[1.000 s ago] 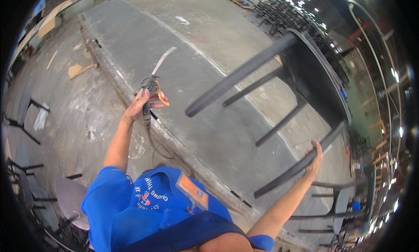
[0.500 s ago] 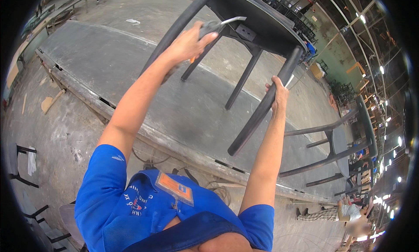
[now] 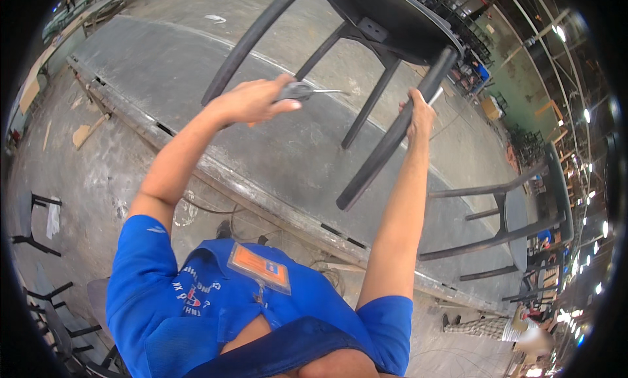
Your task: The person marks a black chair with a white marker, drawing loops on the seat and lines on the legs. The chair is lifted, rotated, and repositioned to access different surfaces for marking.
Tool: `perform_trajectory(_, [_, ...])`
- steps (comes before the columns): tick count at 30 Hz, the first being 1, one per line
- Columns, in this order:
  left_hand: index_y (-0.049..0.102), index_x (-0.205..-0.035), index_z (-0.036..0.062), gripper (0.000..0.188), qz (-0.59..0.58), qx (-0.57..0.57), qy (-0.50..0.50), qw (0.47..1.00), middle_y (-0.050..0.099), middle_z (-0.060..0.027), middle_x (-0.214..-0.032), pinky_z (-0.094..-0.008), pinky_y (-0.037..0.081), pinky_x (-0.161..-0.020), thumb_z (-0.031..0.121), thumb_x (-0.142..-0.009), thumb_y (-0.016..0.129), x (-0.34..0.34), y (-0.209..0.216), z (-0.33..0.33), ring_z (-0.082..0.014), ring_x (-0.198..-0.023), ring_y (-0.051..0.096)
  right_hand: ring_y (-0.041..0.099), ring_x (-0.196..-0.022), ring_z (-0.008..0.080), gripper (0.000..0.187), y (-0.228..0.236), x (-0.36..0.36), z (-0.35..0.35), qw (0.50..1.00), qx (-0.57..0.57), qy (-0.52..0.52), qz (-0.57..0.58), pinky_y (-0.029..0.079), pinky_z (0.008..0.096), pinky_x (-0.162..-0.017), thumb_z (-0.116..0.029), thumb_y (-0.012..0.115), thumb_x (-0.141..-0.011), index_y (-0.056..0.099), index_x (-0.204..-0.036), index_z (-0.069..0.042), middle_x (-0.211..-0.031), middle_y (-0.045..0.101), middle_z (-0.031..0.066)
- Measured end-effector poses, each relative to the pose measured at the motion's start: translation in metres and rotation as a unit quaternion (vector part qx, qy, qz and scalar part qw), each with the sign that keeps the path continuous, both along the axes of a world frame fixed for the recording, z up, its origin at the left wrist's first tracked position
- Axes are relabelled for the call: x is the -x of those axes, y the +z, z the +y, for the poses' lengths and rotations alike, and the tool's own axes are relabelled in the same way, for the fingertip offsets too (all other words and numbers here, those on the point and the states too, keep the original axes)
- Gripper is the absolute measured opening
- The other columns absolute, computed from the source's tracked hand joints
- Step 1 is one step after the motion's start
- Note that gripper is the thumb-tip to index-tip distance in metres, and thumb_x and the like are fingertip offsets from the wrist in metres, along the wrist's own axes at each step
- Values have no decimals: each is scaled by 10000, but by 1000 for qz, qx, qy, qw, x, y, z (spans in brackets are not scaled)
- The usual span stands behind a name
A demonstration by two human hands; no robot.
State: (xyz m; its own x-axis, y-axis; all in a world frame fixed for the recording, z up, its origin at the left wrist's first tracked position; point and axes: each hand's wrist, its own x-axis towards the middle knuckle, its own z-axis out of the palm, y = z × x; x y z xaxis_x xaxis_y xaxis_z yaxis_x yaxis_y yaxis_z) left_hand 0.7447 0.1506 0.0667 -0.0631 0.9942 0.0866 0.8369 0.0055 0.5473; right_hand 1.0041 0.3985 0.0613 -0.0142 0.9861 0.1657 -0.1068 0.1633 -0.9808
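1. Your hands first: the right hand is wrapped tight around one dark chair leg, gripping it near the seat end, arm stretched almost straight.
2. Your left hand is closed around a small grey tool with a thin metal tip that pokes out to the right, toward the middle of the chair.
3. The dark chair is up in front of you and tipped so its legs fan back down toward you, over the long grey tabletop.
4. The bit that matters: the leg you're holding runs on a slant, from the seat at upper right down to its free foot at lower left, so the foot ends up between your two arms.
5. The right hand is the one on the chair; the left hangs just beside another leg, tool tip well short of the seat frame. Can't tell if the tip touches anything.
6. More dark stools stand further along to your right.
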Motion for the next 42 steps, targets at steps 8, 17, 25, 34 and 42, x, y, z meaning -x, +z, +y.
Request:
perform_trajectory(8, [441,-1240,0,598,-17,60,-51,997,547,-82,-600,-305,475,-552,478,-893,528,-27,-26,-42,-177,-526,581,588,-487,196,304,5,7,22,999,-3,-16,34,462,311,-430,-169,731,-676,609,-757,97,-655,595,109])
perform_trajectory(17, [472,-1123,-67,620,-96,-236,122,959,541,-61,-588,-284,466,-488,512,-901,503,-32,44,54,-132,-525,567,625,-527,182,324,2,17,43,999,-6,-30,12,498,295,-519,-192,736,-623,646,-756,89,-672,635,125])
perform_trajectory(25, [496,-1027,-70,599,-44,-198,252,946,549,-69,-576,-301,465,-471,513,-890,521,24,17,67,-151,-470,559,581,-495,184,317,7,22,53,999,-11,-16,42,474,293,-429,-123,764,-673,618,-825,113,-697,598,137])
perform_trajectory(34, [538,-921,-30,475,-130,-56,323,936,547,-75,-630,-305,455,-454,445,-902,548,86,-92,-62,-153,-498,536,592,-492,210,327,10,24,74,998,-12,25,54,472,317,-418,-118,764,-659,607,-840,105,-706,606,140])
perform_trajectory(42, [519,-1142,35,454,-357,163,-8,920,591,-34,-646,-318,495,-509,427,-912,518,-51,-135,-151,-141,-534,584,609,-531,226,321,14,23,85,997,-12,70,33,505,318,-461,-115,758,-686,589,-882,75,-733,611,137])
